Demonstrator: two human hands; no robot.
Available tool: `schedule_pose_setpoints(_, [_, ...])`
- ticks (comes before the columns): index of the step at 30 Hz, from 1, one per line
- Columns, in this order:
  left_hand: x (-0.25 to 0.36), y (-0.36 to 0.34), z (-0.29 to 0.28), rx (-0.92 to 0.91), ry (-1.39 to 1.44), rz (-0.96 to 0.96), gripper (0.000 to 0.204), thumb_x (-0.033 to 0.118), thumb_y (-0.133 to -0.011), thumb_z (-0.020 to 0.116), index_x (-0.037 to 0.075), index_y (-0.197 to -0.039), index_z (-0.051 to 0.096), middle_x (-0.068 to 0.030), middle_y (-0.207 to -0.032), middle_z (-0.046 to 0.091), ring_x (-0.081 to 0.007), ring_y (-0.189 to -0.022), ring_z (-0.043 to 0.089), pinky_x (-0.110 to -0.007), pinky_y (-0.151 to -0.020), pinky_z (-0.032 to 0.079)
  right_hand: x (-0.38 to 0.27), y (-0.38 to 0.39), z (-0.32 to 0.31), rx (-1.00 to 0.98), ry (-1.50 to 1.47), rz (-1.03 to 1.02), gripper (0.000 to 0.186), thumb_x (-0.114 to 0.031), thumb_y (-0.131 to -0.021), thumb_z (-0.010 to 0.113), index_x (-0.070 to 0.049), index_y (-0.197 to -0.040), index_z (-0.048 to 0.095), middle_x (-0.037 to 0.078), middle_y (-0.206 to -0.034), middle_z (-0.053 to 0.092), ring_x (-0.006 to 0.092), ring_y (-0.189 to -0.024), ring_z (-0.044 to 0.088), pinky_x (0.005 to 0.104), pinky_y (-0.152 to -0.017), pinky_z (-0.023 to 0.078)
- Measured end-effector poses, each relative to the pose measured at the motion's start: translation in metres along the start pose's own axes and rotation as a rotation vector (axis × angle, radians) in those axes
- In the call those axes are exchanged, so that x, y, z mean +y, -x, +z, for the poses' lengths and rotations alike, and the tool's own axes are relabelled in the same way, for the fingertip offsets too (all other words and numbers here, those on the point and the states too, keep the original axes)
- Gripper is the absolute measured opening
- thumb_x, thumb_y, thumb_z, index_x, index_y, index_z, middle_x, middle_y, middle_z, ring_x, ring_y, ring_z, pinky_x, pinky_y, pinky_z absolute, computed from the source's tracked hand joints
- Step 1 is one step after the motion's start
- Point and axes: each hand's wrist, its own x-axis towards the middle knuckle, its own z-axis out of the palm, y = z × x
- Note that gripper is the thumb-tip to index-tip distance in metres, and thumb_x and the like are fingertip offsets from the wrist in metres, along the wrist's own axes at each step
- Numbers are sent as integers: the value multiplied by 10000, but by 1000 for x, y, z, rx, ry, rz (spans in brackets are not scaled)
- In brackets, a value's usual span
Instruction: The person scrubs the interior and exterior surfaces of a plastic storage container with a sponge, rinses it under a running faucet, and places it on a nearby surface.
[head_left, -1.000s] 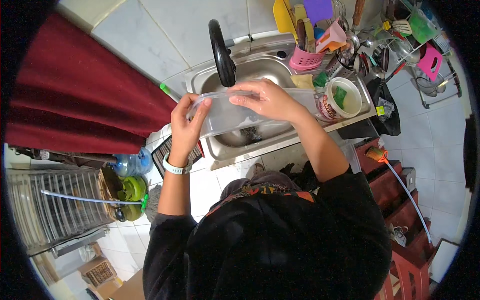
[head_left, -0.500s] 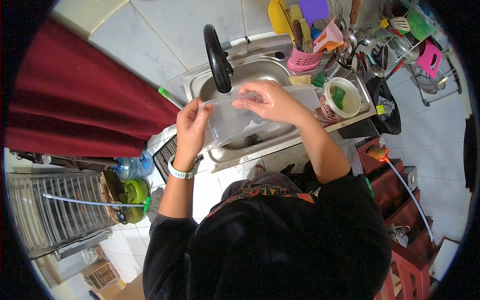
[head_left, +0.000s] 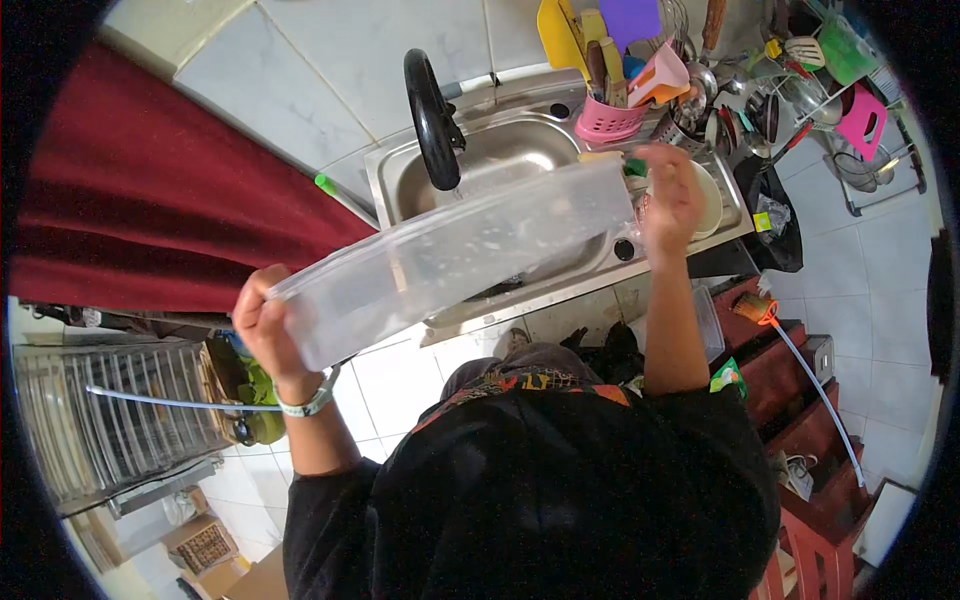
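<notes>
Container (head_left: 470,250) over sink's (head_left: 590,278) front edge; left hand (head_left: 266,325) clasps one end; right hand (head_left: 672,205), grip unclear; wetness could cause slipping.

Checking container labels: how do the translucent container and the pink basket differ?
The translucent container looks colourless; the pink basket is opaque, with holes. The container is longer than the basket. The left hand holds the container; the basket stands beside the basin, bearing utensils. Both look plastic.

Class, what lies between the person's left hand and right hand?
In the head view, a long translucent plastic container stretches from the left hand toward the right hand.
</notes>
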Motion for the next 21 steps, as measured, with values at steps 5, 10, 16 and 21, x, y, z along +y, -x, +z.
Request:
schedule_pose_setpoints(5, [16, 9, -24, 70, 210, 16, 206, 221, -739, 461, 74, -636, 359, -35, -616, 353, -132, -608, 349, -275, -517, 294, 36, 7, -3, 1, -383, 356, 384, -401, -899, 453, -95, -1122, 519, 33, -1090, 540, 148, -1003, 500, 320, -876, 385])
schedule_pose_setpoints(10, [16, 14, -38, 43, 221, 72, 255, 275, -701, 476, 99, -605, 320, -17, -580, 311, -133, -582, 272, -299, -535, 236, 79, 68, 52, -313, -721, 853, 540, -441, -924, 350, -67, -1314, 348, 67, -1203, 487, 155, -1133, 440, 331, -947, 362])
schedule_pose_setpoints(16, [19, 29, -90, 17, 317, 144, 272, 307, -658, 490, 123, -604, 298, -10, -568, 293, -142, -564, 244, -311, -569, 221, 87, 106, 88, -520, -1021, 1031, 559, -497, -910, 345, -146, -1342, 302, 86, -1235, 433, 199, -1143, 416, 377, -936, 375])
schedule_pose_setpoints(21, [10, 63, -163, 272, 301, 29, 272, 331, -651, 484, 134, -604, 302, -8, -570, 279, -154, -555, 247, -321, -597, 242, 57, 97, 114, -725, -911, 1152, 664, -654, -825, 364, -233, -1333, 288, 105, -1299, 322, 260, -1143, 380, 439, -880, 389])
